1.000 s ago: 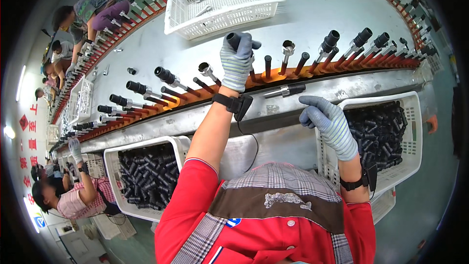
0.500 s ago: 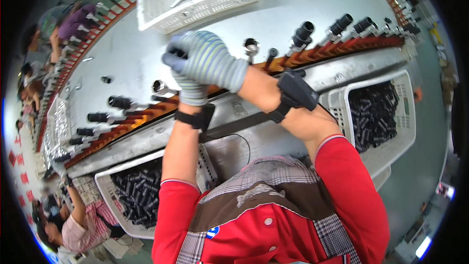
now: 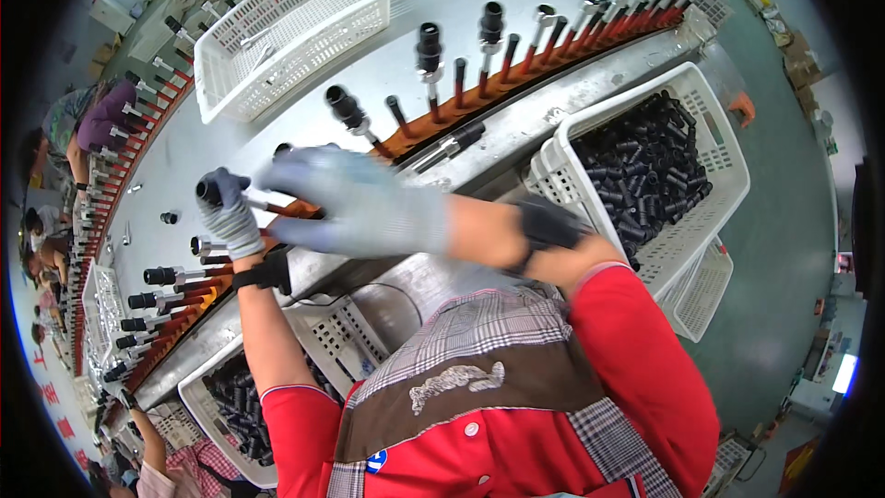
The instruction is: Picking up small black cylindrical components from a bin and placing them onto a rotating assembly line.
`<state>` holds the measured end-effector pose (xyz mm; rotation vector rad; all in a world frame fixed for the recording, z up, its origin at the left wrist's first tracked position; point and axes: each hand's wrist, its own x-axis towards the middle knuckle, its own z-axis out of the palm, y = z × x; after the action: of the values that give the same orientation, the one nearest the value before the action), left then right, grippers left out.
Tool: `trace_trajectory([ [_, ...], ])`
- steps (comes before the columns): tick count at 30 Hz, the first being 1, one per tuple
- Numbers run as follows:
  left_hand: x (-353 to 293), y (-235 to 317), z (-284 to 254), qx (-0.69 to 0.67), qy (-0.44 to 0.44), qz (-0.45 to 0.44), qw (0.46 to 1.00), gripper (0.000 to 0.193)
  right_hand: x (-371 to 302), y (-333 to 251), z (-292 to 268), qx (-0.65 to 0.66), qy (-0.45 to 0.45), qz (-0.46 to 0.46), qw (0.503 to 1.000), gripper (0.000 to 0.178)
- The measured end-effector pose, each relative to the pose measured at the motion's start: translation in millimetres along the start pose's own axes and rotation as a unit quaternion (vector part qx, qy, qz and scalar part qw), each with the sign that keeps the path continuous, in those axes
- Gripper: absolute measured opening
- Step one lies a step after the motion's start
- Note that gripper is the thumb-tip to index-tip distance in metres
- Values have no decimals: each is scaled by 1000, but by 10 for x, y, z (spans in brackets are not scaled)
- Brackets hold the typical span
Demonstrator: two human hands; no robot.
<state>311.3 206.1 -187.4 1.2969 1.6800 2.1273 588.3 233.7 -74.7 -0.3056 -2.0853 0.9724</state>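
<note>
Both my hands wear striped grey knit gloves. My left hand (image 3: 230, 217) is closed around a black cylindrical sleeve (image 3: 210, 192) at the left part of the rack. Smeared by motion, my right hand (image 3: 355, 198) reaches leftward over the orange peg rack (image 3: 479, 97), its thumb apart from the fingers. A red peg (image 3: 300, 210) shows between that thumb and the fingers. On the rack, metal fittings with black sleeves (image 3: 429, 51) stand on several pegs. Another black-and-metal piece (image 3: 449, 148) lies on the metal ledge in front of the rack.
A white basket (image 3: 304, 46) with a few metal pieces stands on the table beyond the rack. Crates of black sleeves, one at right (image 3: 733, 171) and one at lower left (image 3: 198, 406), flank me. Co-workers sit along the left.
My hands were together over the rack and are now apart, the left one further left and lower. The view has shifted, so the basket and rack appear further left.
</note>
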Motion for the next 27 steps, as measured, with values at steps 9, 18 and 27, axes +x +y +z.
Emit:
trace_trajectory([
  [9,-437,886,254,316,107,73,940,55,-3087,1455,-3563,-434,77,567,695,35],
  [18,-1455,1587,1670,239,-263,156,922,42,-3747,2195,-2983,-529,-63,569,626,41],
  [27,-1898,1733,2323,59,-407,-29,911,37,-2301,556,-2877,190,259,420,849,34],
])
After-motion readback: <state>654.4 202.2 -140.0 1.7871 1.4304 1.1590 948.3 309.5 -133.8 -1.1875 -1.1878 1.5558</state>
